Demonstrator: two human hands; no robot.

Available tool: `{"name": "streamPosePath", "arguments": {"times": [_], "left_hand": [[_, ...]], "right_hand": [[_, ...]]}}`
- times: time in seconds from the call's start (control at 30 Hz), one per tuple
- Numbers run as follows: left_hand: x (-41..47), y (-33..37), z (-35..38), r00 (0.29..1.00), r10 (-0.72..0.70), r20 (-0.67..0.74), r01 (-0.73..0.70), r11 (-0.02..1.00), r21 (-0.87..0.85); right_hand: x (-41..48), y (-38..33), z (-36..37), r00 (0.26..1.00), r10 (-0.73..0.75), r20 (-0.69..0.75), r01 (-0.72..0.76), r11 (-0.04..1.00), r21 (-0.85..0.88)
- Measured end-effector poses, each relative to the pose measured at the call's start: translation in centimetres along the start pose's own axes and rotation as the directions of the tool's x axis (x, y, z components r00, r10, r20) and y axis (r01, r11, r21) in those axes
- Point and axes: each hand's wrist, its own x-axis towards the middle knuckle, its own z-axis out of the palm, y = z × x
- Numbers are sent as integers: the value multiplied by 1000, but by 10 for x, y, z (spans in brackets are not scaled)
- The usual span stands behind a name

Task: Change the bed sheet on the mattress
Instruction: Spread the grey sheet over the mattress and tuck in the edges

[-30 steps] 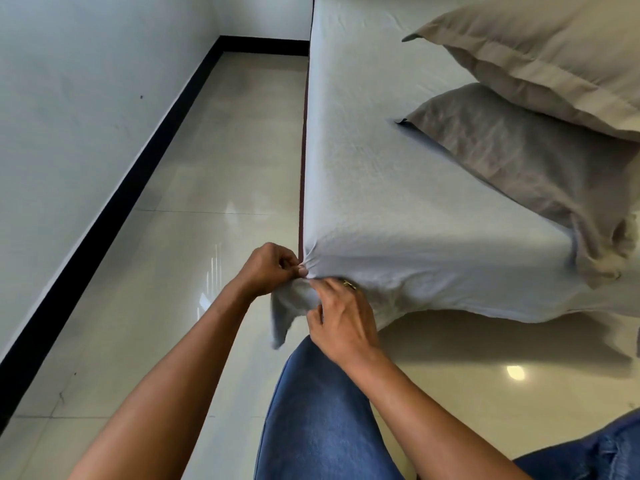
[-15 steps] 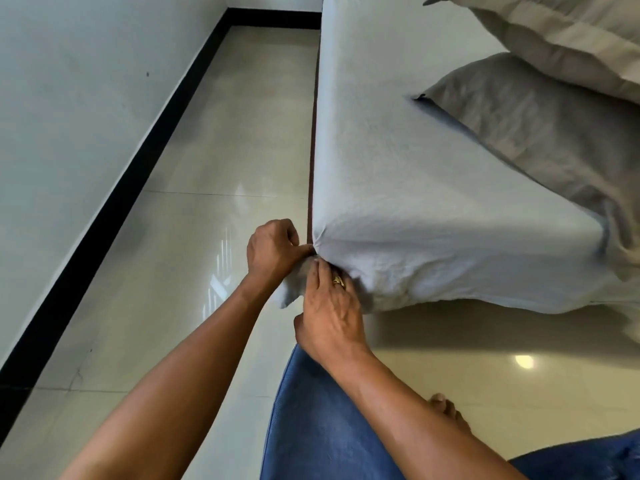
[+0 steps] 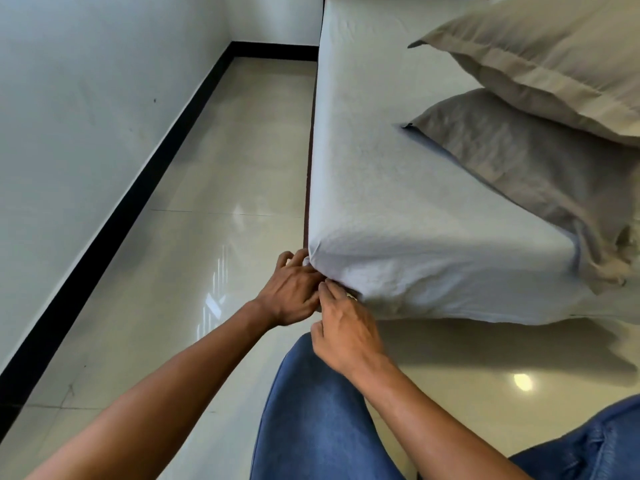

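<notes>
Left hand [image 3: 291,289] at the near left corner of the mattress [image 3: 307,188], fingers curled, pinching bunched bed sheet [image 3: 398,202]. Right hand [image 3: 346,327] just beside it, fingertips buried in the fold; pinching or only pressing, cannot tell. Sheet looks light, soft and slack: take it by the gathered corner hem.

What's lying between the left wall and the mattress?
Only bare tiled floor, edged by a black skirting board at the wall; the head view shows it.
</notes>
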Motion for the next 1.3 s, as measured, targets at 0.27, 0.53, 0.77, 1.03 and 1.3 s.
{"name": "streamPosePath", "arguments": {"times": [0.27, 0.53, 0.77, 1.03, 1.3], "left_hand": [[-42, -22, -3, 984, 74, -160, -117, 954, -277], [6, 2, 18, 991, 109, 79, -116, 989, 90], [-39, -14, -5, 979, 103, -178, -140, 968, -208], [-14, 9, 17, 998, 13, 54, -14, 1000, 16], [3, 37, 23, 998, -55, 25, 53, 995, 82]], "right_hand": [[9, 4, -4, 990, 140, -29, -142, 983, -114], [-14, -13, -9, 996, 73, 51, -68, 993, -96], [-4, 25, -2, 993, 118, 16, -112, 971, -214], [-10, 29, -13, 994, 96, 43, -89, 987, -134], [-5, 45, -7, 969, 241, 61, -229, 961, -152]]}}
